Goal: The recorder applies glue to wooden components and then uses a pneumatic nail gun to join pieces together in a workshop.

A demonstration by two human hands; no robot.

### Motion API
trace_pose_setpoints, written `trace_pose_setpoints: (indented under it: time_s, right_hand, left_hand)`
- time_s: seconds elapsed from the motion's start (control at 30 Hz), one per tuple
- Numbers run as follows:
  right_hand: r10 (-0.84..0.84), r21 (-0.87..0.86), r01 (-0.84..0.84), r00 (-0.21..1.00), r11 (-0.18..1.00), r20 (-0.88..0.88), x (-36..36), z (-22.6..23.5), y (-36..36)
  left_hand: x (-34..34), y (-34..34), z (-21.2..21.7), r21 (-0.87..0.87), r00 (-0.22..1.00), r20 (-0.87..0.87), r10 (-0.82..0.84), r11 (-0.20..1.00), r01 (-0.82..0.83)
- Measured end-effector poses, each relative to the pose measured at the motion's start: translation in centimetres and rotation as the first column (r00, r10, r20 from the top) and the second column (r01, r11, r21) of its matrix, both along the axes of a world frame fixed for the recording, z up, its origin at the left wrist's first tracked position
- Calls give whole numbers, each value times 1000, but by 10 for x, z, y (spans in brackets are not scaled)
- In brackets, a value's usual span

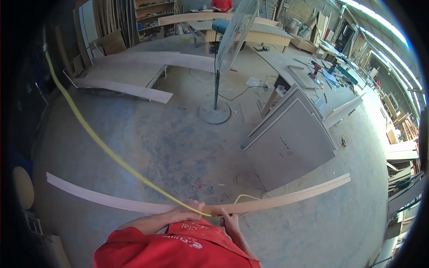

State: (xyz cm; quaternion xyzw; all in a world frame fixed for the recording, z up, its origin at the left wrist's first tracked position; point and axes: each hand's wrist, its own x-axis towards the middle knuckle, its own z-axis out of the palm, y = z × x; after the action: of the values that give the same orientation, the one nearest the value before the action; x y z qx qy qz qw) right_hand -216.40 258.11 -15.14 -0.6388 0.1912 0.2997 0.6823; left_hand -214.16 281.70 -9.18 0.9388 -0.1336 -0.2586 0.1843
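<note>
Lying across the left grip (192, 207), the wooden strip (277, 202) extends both ways.

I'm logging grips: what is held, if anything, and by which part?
The long wooden strip appears gripped near its middle by the left hand. Whether the right hand grips the strip or the yellow hose can't be told.

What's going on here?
A person in a red apron has the left hand and right hand at the middle of a long, curved wooden strip. A yellow hose runs in to the hands; the exact grips are unclear. A standing fan and grey panels stand on the floor ahead.
</note>
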Motion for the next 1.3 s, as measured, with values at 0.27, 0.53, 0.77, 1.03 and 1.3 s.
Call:
trace_pose_setpoints:
  time_s: [0.27,0.53,0.77,1.03,1.3]
  right_hand:
    - [-428,253,483,870,838,-244,-4,15,20]
    - [363,-348,-234,855,908,371,-34,88,-4]
    - [902,-911,-141,263,388,343,-4,87,8]
    - [898,-860,-413,426,301,109,0,78,-27]
    - [830,-901,-181,491,395,265,-11,66,-159]
  left_hand:
    - [6,4,3,-68,991,-52,-120,991,116]
    - [0,6,-23,-112,975,-72,-209,973,200]
    - [-2,-1,-4,-133,942,-127,-311,946,295]
    - [-17,-23,19,-464,872,436,-221,775,429]
    - [-56,25,-32,-429,895,-444,-38,886,-175]
